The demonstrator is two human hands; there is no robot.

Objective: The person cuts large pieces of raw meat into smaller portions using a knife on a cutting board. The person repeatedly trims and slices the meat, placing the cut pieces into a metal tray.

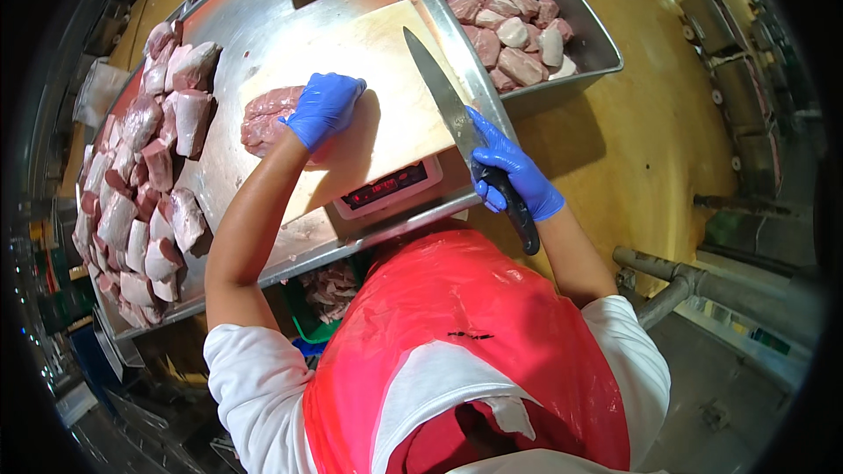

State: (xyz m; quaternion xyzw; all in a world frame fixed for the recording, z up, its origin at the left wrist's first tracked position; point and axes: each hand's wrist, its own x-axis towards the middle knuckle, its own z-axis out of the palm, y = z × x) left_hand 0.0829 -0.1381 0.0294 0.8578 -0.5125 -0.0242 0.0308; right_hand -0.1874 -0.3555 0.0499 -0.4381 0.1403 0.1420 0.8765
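My left hand (325, 108), in a blue glove, rests with curled fingers on a pink piece of raw meat (268, 114) lying on a cream cutting board (395, 123). Part of the meat is hidden behind the hand. My right hand (514, 171), also gloved, grips the black handle of a long knife (443, 92), its blade angled up and left over the board's right side. Beneath the board's near edge shows a scale (388, 185) with a red display.
Many meat pieces (140, 219) are heaped on the steel table (224, 268) at left. A steel tub (597, 61) of meat stands beyond the right edge. Below the table is a green bin (312, 320) with scraps. A metal rail (667, 272) is at lower right.
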